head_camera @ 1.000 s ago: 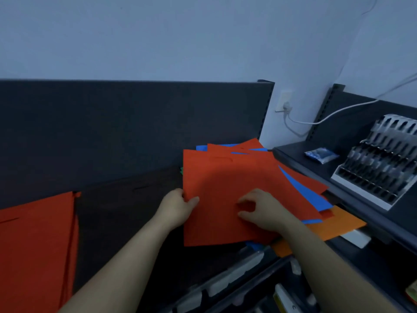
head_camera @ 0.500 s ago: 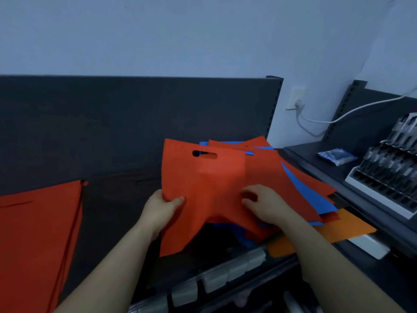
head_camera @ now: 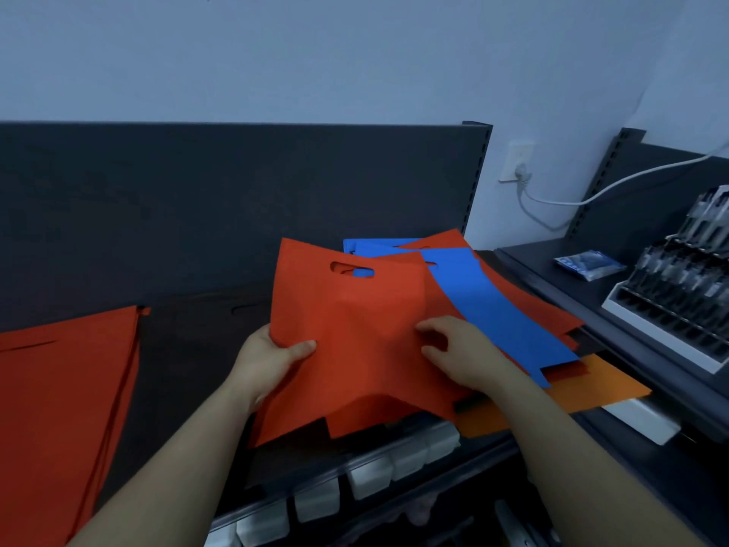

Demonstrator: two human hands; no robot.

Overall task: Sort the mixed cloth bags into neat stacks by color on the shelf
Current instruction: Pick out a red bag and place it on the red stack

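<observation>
white label holders (head_camera: 371,475) line the front edge of the dark shelf (head_camera: 189,369) at 6 o'clock. just above, the left hand (head_camera: 272,357) has its grip clamped on the left edge of a flat red cloth bag with a cut-out handle (head_camera: 355,321), and the right hand (head_camera: 465,357) pinches its middle. the bag is raised over a mixed pile with a blue cloth bag (head_camera: 485,305) and an orange cloth bag (head_camera: 591,392). a stack of red cloth bags (head_camera: 59,408) lies at 9 o'clock. at 3 o'clock a white tiered rack (head_camera: 664,340) holds rows of small dark items.

dim bluish light, soft focus, wide-angle bowing
</observation>
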